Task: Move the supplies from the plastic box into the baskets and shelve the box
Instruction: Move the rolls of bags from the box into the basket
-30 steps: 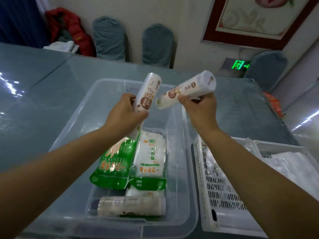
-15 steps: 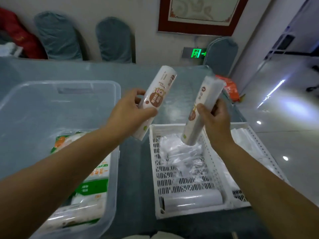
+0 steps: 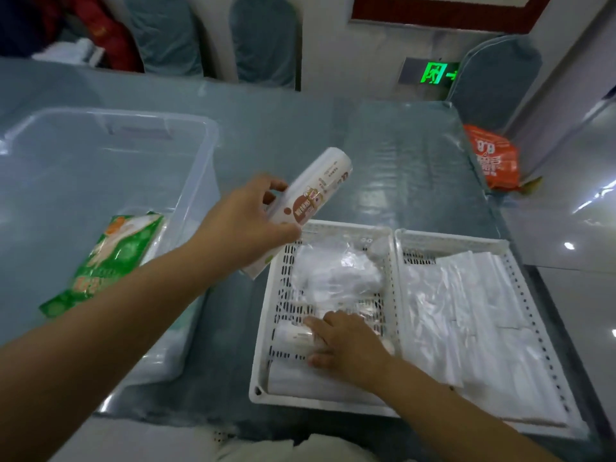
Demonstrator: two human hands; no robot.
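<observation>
Plastic box [image 3: 100,155], clear, sits on the table [image 3: 333,145] at my left; a green-and-white packet [image 3: 106,258] lies inside it, partly behind my left forearm. Left hand [image 3: 246,228]: fingers and thumb curled round a white roll [image 3: 310,201] with a brown label, held tilted, top end pointing up and right, lower end over the near-left corner of the left basket [image 3: 263,328]. Right hand [image 3: 346,341]: down inside the left basket, fingers laid flat across a second white roll [image 3: 291,335] that lies on its side on the basket floor; whether the thumb grips it I cannot tell, view blurred. Crumpled clear bags [image 3: 336,275] fill the far half of that basket. Right basket [image 3: 520,288], touching the left one, holds flat white packs [image 3: 466,315]. Orange bag [image 3: 493,158] past the table's far-right corner.
</observation>
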